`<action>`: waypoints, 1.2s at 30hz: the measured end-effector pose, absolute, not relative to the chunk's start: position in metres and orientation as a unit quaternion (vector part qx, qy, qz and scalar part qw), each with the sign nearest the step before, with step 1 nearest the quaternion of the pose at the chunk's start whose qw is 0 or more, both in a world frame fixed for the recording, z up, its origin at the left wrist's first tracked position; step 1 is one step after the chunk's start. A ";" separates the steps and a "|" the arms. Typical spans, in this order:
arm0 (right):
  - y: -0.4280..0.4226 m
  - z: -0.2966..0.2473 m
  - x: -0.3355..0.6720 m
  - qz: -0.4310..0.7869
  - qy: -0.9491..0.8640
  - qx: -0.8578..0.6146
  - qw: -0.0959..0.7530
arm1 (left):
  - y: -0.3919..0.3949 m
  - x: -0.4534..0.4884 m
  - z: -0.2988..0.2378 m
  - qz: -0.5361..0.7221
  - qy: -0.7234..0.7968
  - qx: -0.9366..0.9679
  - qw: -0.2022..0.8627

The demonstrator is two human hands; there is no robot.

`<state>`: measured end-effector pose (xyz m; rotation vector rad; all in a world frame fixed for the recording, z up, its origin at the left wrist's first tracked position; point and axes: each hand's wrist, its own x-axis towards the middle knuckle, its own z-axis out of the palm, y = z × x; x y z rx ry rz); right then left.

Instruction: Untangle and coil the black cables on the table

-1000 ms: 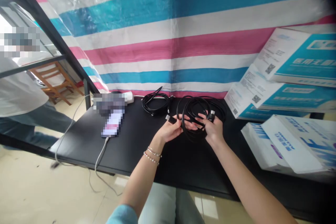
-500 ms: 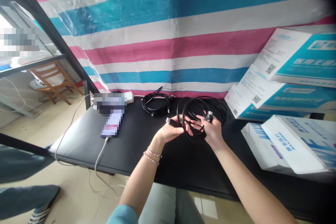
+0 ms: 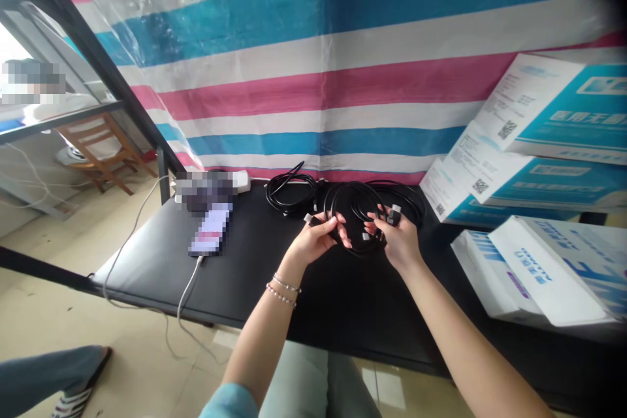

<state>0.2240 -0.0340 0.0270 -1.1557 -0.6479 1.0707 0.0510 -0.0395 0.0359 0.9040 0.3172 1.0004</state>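
Observation:
My left hand point(image 3: 316, 240) and my right hand point(image 3: 400, 243) grip opposite sides of a looped black cable point(image 3: 329, 201), held just above the black padded surface. The thumb and fingers of my left hand close round its left strands, where a plug with a light-coloured tip point(image 3: 309, 219) sticks out. At my right hand, another black plug point(image 3: 394, 215) with a pale metal end points upward. Behind this hand lies a further black cable coil point(image 3: 417, 201), partly hidden. A separate cable coil point(image 3: 294, 176) rests to the left, near the striped sheet.
Teal-and-white boxes point(image 3: 494, 163) are stacked at the right, with white boxes point(image 3: 539, 274) in front. A phone point(image 3: 211, 228) with a charging cord lies at the left. The striped sheet point(image 3: 318, 85) hangs behind. A person's leg point(image 3: 53, 372) shows lower left.
My hands have moved apart slightly, and the looped cable between them is spread wider. At the lower left, one of the other person's legs has gone out of view.

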 end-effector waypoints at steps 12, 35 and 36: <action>-0.030 0.012 0.227 0.411 -0.380 -0.531 0.636 | -0.041 0.053 0.037 0.469 0.181 0.416 0.758; -0.036 0.021 0.224 0.412 -0.427 -0.497 0.633 | -0.038 0.047 0.045 0.495 0.219 0.309 0.782; -0.037 0.021 0.223 0.411 -0.438 -0.494 0.629 | -0.038 0.046 0.047 0.487 0.231 0.302 0.786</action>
